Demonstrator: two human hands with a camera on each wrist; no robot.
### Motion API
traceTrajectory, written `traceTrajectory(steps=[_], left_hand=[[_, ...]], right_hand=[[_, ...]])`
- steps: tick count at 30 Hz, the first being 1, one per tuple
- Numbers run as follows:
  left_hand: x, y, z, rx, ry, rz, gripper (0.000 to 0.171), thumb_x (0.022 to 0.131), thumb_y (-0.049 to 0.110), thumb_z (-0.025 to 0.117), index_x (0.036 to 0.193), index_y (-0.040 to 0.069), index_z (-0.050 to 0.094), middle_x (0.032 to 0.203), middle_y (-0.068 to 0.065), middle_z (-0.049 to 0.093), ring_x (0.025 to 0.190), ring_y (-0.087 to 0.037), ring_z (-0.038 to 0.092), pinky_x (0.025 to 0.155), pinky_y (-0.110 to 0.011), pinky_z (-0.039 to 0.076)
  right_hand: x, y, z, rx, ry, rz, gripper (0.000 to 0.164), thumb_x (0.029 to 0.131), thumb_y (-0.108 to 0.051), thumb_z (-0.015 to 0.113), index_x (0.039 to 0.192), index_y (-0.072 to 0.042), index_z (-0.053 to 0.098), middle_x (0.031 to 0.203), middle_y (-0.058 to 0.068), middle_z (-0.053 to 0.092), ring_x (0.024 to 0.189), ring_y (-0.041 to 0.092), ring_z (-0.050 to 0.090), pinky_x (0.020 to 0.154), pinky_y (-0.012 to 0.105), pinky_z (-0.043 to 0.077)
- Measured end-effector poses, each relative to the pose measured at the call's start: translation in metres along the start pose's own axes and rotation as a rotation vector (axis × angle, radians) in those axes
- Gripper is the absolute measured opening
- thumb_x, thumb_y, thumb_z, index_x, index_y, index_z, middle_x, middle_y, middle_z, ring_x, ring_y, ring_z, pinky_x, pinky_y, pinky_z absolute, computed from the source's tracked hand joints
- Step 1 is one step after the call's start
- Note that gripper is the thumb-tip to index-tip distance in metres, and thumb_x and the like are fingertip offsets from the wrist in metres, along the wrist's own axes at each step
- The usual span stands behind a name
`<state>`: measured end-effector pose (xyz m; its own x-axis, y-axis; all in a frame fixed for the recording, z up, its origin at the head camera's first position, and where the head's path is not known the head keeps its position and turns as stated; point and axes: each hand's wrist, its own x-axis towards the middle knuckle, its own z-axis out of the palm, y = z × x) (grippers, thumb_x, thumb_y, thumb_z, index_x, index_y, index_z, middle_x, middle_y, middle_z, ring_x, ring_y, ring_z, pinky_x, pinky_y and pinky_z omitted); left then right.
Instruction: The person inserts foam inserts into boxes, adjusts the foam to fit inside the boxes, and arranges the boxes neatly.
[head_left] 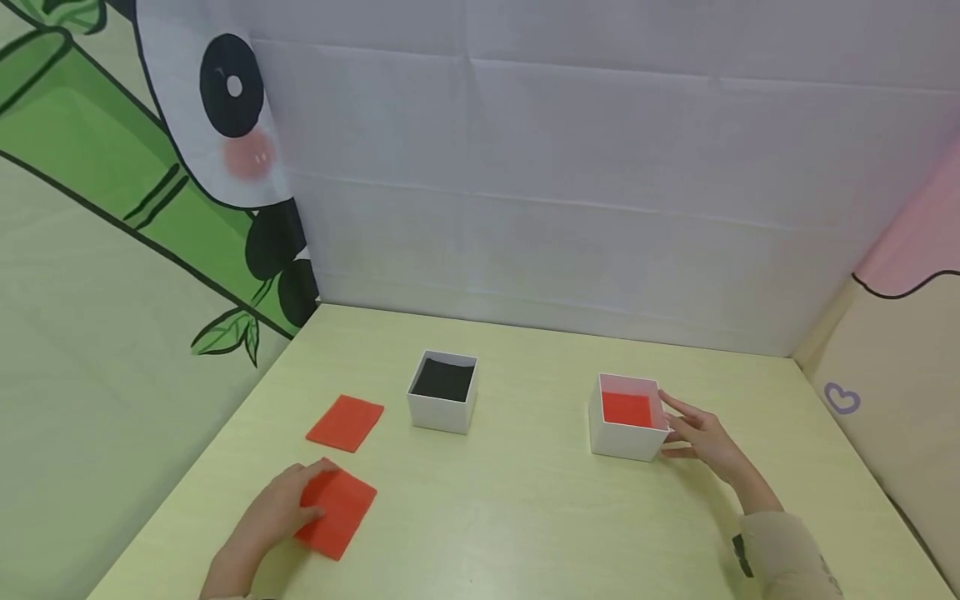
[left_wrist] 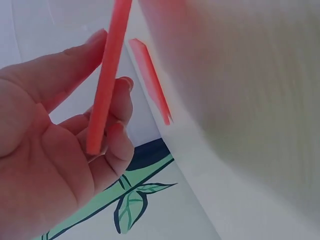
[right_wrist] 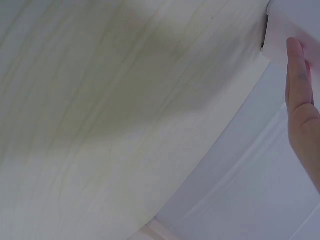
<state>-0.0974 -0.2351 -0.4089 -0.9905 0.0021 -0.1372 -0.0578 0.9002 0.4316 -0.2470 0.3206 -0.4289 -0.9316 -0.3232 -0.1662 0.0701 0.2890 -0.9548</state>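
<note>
My left hand [head_left: 279, 507] pinches a flat red square pad [head_left: 347, 510] between thumb and fingers. The left wrist view shows that pad [left_wrist: 107, 82] edge-on, thin and straight, tilted up off the table. A second red pad [head_left: 345, 422] lies flat just beyond it. On the right, a white open-topped box [head_left: 626, 442] has red material [head_left: 628, 409] inside. My right hand [head_left: 701, 440] rests its extended fingers against the box's right wall. In the right wrist view, the fingers [right_wrist: 298, 75] lie straight along the white box [right_wrist: 280, 37].
Another white box [head_left: 439, 413], holding black material [head_left: 444, 379], stands between the second red pad and the right-hand box. The pale wooden table [head_left: 510, 517] ends at a white fabric backdrop [head_left: 540, 208]. A printed panda and bamboo cloth [head_left: 150, 192] hangs at left.
</note>
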Motion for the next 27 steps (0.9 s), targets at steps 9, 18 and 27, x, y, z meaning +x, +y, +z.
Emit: traceTrajectory(steps=[9, 18, 27], left_hand=[[0.002, 0.015, -0.001, -0.107, 0.017, 0.017, 0.048, 0.072, 0.003, 0.072, 0.118, 0.006, 0.057, 0.114, -0.01, 0.056, 0.095, -0.027, 0.053, 0.08, -0.042, 0.044], [0.003, 0.025, -0.005, -0.177, 0.035, 0.029, 0.04, 0.073, 0.005, 0.071, 0.112, 0.011, 0.063, 0.095, 0.004, 0.06, 0.057, -0.013, 0.042, 0.051, -0.023, 0.036], [0.003, 0.033, -0.005, -0.244, 0.032, 0.04, 0.041, 0.072, 0.006, 0.072, 0.112, 0.01, 0.063, 0.09, 0.003, 0.061, 0.055, -0.013, 0.043, 0.049, -0.023, 0.037]], right_hand=[[0.0, -0.005, 0.001, -0.002, -0.003, -0.009, 0.056, 0.095, -0.02, 0.046, 0.141, -0.005, 0.019, 0.13, 0.035, 0.033, 0.086, 0.026, 0.06, 0.075, 0.045, 0.047], [0.0, -0.005, 0.001, -0.025, -0.012, -0.018, 0.055, 0.095, -0.02, 0.045, 0.141, -0.005, 0.018, 0.13, 0.034, 0.033, 0.087, 0.027, 0.06, 0.074, 0.044, 0.047], [-0.002, -0.006, 0.002, -0.036, -0.005, -0.003, 0.055, 0.095, -0.019, 0.044, 0.141, -0.004, 0.018, 0.129, 0.035, 0.034, 0.088, 0.03, 0.059, 0.075, 0.043, 0.047]])
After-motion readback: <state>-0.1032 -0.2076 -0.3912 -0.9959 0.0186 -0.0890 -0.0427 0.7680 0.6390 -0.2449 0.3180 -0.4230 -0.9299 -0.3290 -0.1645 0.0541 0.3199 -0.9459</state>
